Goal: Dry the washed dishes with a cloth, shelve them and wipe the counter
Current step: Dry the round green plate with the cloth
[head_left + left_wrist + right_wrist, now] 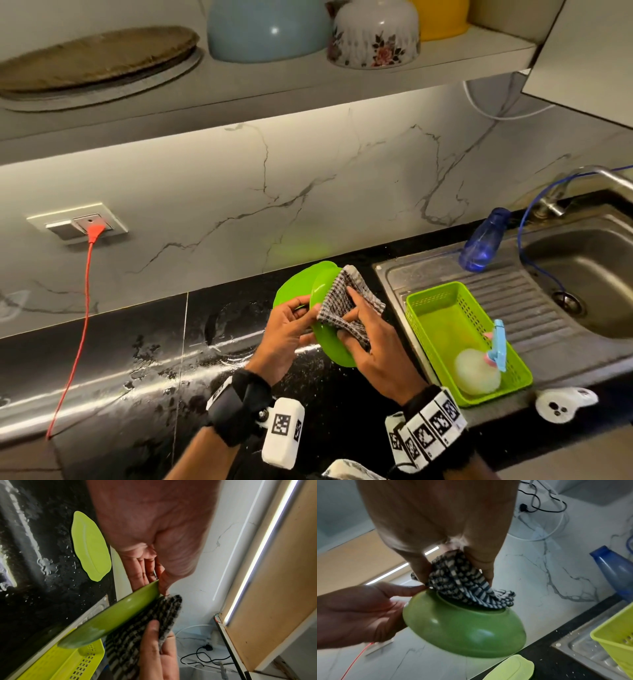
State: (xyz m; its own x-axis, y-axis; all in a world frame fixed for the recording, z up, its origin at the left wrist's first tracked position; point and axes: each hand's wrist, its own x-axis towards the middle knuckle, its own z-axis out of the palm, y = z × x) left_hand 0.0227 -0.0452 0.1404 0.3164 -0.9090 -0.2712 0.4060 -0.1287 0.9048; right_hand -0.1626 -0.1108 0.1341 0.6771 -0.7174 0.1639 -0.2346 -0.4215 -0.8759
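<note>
Lower centre of the head view: left hand (286, 330) pinches the green bowl's (329, 329) rim; right hand (371, 346) clutches the checked cloth (346, 301) against its base. Over the wet bench (137, 359), that thin rim grip could slip.

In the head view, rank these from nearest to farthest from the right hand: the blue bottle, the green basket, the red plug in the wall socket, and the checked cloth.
1. Checked cloth: gripped in the right hand, pressed on the green bowl.
2. Green basket: just to its right, on the drainboard.
3. Blue bottle: farther right and back, beside the sink.
4. Red plug: far left, on the wall.
</note>
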